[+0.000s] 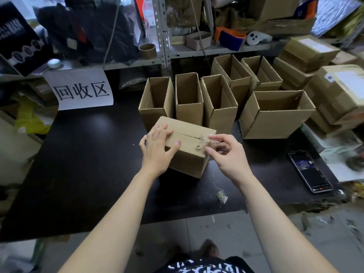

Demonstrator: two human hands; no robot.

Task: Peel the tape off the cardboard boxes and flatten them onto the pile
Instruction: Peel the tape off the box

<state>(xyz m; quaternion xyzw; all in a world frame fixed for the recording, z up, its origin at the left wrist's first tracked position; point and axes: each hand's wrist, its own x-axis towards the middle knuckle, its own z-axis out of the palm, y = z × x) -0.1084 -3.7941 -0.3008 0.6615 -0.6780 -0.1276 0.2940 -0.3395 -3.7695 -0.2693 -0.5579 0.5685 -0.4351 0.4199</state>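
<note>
A closed brown cardboard box (pixel 189 142) sits on the black table (pixel 88 164) in front of me. My left hand (pixel 156 148) holds its left end, fingers over the top and thumb on the near face. My right hand (pixel 226 152) pinches a crumpled strip of clear tape (pixel 205 139) at the box's right end, partly lifted off the top seam. Behind it stand several open, empty cardboard boxes (pixel 189 99), and a wider open box (pixel 275 113) stands to the right.
Sealed taped boxes (pixel 334 89) are stacked at the right. A phone (pixel 310 170) lies on the table's right side. A scrap of used tape (pixel 222 196) lies near the front edge. A white paper sign (pixel 80 89) hangs at the back left below cluttered shelves.
</note>
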